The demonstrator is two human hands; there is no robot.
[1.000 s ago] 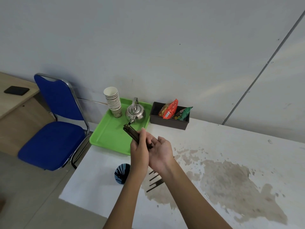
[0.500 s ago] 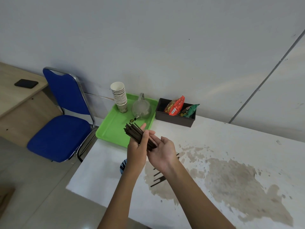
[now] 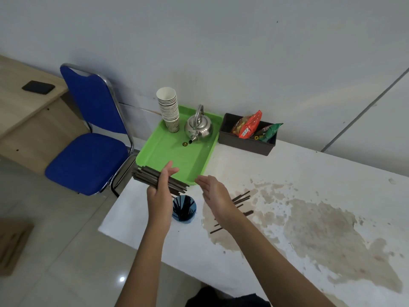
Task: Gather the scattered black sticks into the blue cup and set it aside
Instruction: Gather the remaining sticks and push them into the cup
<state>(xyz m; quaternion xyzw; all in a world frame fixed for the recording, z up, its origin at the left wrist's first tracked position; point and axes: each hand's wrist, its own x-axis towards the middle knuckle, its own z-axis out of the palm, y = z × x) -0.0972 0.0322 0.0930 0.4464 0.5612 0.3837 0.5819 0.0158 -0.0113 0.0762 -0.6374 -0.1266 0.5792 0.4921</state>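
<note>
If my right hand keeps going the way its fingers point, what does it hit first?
Probably the green tray: the open right hand points up-left at its near edge, though the hand's height above the table is unclear.

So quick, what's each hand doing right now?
Left hand: closed on a bundle of black sticks.
Right hand: open, holding nothing.

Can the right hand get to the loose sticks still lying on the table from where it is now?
Probably yes. The right hand is open and empty, hovering just above the loose sticks on the table, with nothing between them.
</note>
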